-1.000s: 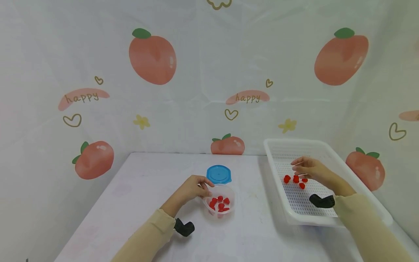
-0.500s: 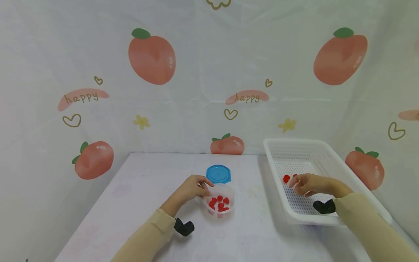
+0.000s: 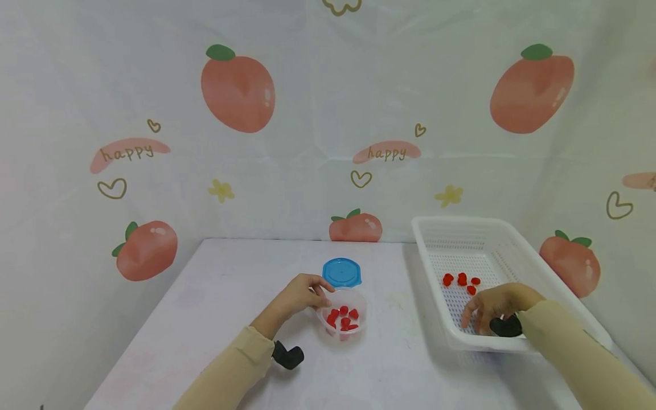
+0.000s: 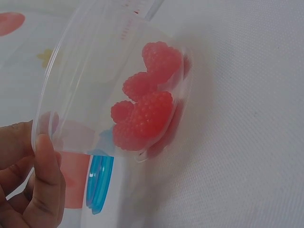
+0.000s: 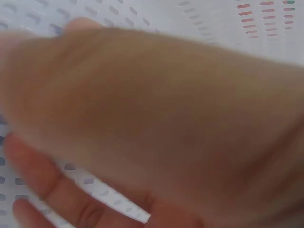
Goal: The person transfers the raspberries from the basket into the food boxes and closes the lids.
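Observation:
My left hand [image 3: 302, 293] pinches the rim of a clear plastic bowl [image 3: 356, 297] between thumb and fingers. Inside the bowl lie several red raspberries [image 4: 152, 114], seen through its wall in the left wrist view. My right hand [image 3: 494, 304] is down in a white perforated basket [image 3: 482, 341], near its front left corner. Its fingers point downward, loosely bent and spread, with nothing visible among them; the thumb side of the hand covers much of the right wrist view. Several more raspberries [image 3: 462, 279] sit on the basket floor beyond that hand.
A round blue lid [image 3: 341, 272] lies on the white table [image 3: 246, 270] just behind the bowl. The basket's raised walls stand around my right hand. A printed cloth backdrop [image 3: 307, 114] hangs behind the table.
My right hand has moved from above the raspberries toward the front of the basket and lower, uncovering those raspberries. The left hand and the bowl have stayed in place.

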`<state>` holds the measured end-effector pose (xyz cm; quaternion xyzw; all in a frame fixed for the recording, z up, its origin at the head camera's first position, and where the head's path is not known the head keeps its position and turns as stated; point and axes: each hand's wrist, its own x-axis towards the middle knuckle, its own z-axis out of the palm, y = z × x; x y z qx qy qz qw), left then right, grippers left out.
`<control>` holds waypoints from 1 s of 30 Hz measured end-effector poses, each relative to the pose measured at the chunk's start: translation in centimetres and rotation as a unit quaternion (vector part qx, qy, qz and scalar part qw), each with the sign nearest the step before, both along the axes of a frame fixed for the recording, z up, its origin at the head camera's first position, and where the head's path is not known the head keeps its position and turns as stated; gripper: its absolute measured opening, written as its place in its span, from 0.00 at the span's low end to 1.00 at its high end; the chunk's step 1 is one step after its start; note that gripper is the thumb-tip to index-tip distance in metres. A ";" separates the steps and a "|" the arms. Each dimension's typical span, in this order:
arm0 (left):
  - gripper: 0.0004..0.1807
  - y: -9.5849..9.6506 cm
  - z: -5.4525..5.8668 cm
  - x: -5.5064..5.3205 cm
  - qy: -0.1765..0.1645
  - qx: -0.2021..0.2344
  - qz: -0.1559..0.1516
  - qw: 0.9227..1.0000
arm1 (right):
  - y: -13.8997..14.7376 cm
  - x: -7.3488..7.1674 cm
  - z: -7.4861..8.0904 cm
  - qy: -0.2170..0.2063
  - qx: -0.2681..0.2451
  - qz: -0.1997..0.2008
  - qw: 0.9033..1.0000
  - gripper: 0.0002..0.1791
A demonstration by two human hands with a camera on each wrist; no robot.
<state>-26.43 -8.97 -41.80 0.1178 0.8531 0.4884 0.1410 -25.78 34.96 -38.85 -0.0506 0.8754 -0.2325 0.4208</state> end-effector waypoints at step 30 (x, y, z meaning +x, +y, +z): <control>0.13 0.2 -0.1 0.0 0.000 0.007 0.006 1.000 | -0.1 -0.3 -0.1 -0.081 0.038 0.007 0.996 0.13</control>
